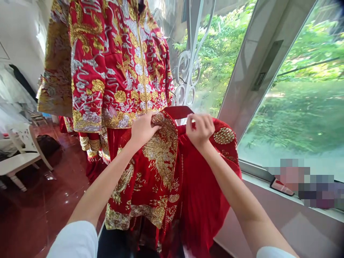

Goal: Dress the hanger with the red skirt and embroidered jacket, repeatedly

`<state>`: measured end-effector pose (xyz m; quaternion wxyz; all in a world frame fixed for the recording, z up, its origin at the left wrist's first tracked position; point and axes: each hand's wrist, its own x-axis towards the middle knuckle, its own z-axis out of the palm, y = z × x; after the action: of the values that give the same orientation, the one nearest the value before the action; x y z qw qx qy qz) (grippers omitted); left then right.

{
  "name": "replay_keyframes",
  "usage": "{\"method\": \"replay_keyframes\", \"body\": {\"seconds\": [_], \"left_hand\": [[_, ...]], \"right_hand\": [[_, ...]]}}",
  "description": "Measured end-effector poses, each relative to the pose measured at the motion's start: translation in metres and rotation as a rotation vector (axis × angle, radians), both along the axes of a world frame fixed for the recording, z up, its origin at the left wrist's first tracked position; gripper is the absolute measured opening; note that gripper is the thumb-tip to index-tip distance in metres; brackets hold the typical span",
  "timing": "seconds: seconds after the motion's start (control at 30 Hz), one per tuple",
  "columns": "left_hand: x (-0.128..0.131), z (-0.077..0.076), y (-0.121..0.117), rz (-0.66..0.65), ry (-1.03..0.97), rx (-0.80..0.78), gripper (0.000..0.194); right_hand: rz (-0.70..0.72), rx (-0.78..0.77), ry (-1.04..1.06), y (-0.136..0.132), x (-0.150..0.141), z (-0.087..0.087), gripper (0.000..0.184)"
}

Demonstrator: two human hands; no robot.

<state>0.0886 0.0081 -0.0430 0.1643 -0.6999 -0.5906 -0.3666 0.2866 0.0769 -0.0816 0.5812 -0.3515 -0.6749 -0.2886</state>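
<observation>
A red jacket (157,172) with gold beaded embroidery hangs in front of me, its front parted and plain red cloth showing on the right. My left hand (145,130) pinches its embroidered edge near the collar, thumb on top. Across the opening, my right hand (200,130) is closed on the jacket's other edge, fingers curled and slightly blurred. Between both hands the dark red collar (178,112) stands up, with a thin hanger hook (174,96) above it. My fingertips are partly hidden in the cloth.
A larger red jacket (134,64) with gold and silver embroidery hangs behind on the left. White scrollwork metal (185,68) stands before the window. A phone (282,186) lies on the sill at right. A white chair (24,154) stands on the shiny red floor (61,193).
</observation>
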Motion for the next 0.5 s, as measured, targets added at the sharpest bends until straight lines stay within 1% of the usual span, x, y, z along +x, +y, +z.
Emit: {"method": "replay_keyframes", "body": {"seconds": [0.03,0.07,0.13,0.2,0.27,0.33,0.4,0.47,0.5], "left_hand": [[-0.004,-0.006,-0.003,-0.024,0.06,0.013,0.049],[-0.009,-0.012,-0.005,-0.043,0.128,0.032,0.053],[-0.016,-0.023,-0.011,-0.052,0.257,0.078,0.06],[-0.02,-0.031,-0.014,-0.028,0.343,0.114,0.063],[-0.023,-0.035,-0.013,-0.024,0.393,0.136,0.064],[-0.025,-0.036,-0.01,-0.055,0.424,0.147,0.066],[-0.027,-0.036,-0.007,-0.096,0.426,0.151,0.066],[-0.029,-0.035,-0.004,-0.138,0.387,0.149,0.067],[-0.029,-0.034,-0.004,-0.161,0.354,0.145,0.068]], "right_hand": [[0.005,0.005,-0.083,-0.001,-0.004,-0.005,0.03],[-0.008,-0.037,-0.169,-0.003,-0.008,-0.008,0.032],[-0.102,-0.22,-0.283,-0.008,-0.017,-0.008,0.034],[-0.229,-0.43,-0.351,-0.016,-0.024,0.002,0.033],[-0.295,-0.587,-0.462,-0.023,-0.028,0.017,0.031],[-0.295,-0.661,-0.603,-0.029,-0.029,0.033,0.032],[-0.256,-0.694,-0.736,-0.031,-0.028,0.044,0.034],[-0.151,-0.731,-0.845,-0.028,-0.027,0.051,0.033],[-0.086,-0.752,-0.856,-0.025,-0.028,0.053,0.031]]}}
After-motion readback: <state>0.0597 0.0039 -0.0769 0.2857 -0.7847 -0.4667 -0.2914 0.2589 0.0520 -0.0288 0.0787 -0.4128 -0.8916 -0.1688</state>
